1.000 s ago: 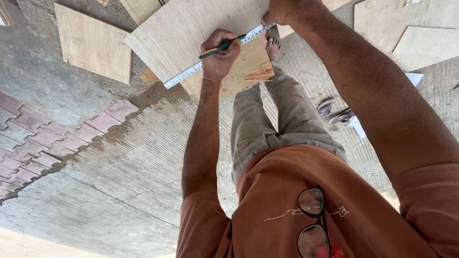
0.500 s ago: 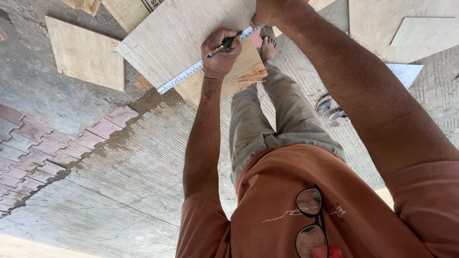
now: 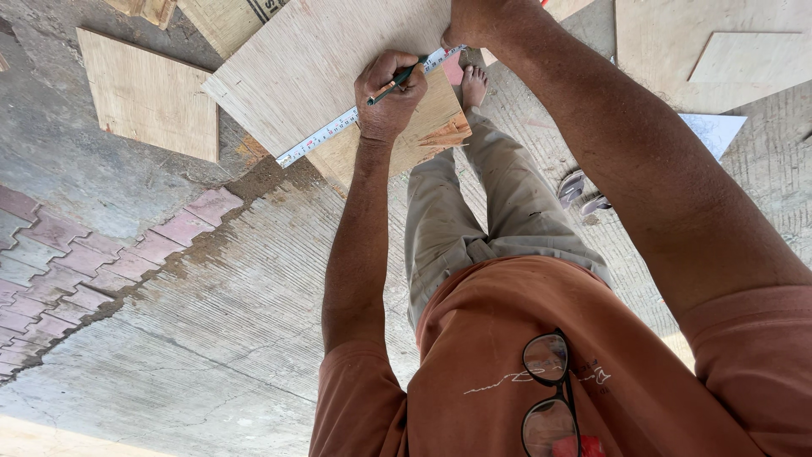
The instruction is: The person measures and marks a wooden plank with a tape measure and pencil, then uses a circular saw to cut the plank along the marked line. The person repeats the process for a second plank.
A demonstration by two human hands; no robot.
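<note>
Rough grey concrete floor (image 3: 211,338) runs under everything, with pinkish paving bricks (image 3: 76,262) well to the left of the plywood board (image 3: 321,59). A smaller loose plywood piece (image 3: 148,93) lies just left of the board. A tape measure (image 3: 326,135) stretches across the board along its near edge. The left hand (image 3: 389,97) rests on the board, fingers closed around a dark pencil (image 3: 396,80) with its tip at the tape. The right hand (image 3: 482,21) presses down at the board's right side, closed over the tape's end. A bare foot (image 3: 472,85) stands at that same edge, sandals (image 3: 584,190) further right.

Judging by this, a measurement is being marked; the stroke calls for the tape held flat and unmoving.
</note>
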